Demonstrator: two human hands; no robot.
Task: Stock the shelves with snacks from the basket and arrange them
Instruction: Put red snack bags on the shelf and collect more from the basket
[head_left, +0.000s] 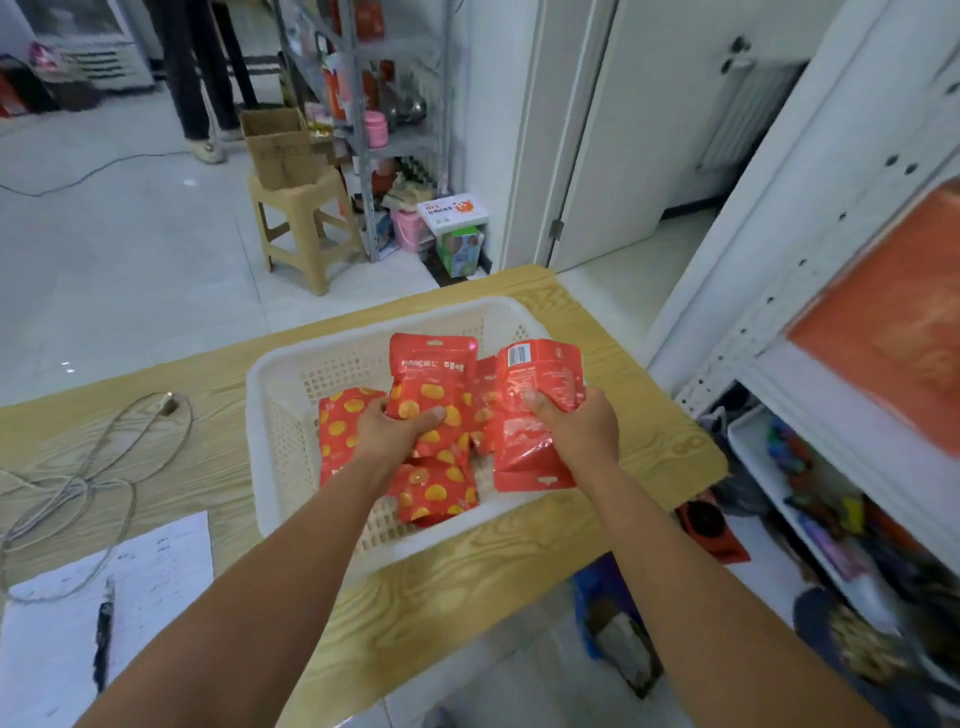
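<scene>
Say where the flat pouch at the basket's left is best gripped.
Pinch the flat pouch by its exposed far edge from straight above: it seems to lie flat, the basket walls block sideways reach, and the left hand, gripping another pouch, covers its right side.

A grey cable (62, 493), paper (166, 561) and pen (104, 634) lie on the wooden table (441, 613).
</scene>
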